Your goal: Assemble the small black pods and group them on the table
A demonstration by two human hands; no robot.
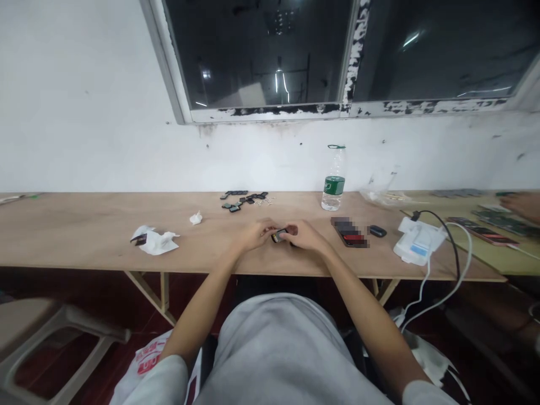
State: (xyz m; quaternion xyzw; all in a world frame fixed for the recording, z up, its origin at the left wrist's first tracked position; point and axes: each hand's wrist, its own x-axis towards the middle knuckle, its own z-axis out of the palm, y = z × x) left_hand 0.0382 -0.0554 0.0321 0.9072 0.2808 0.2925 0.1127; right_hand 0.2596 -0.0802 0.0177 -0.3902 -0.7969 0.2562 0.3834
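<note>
My left hand [254,233] and my right hand [304,235] meet above the wooden table [84,225], just in front of me. Between their fingertips they pinch a small dark part [279,235] with a light edge; it is too small to identify. Farther back on the table lies a cluster of several small dark parts [242,201] of similar size, out of reach of both hands.
A plastic water bottle [333,180] stands at the back right. A phone [349,233] and a dark case [377,230] lie right of my hands. A white charger [418,242] with cables sits farther right. Crumpled tissues [154,240] lie left. Another person's hand [523,205] is at the far right.
</note>
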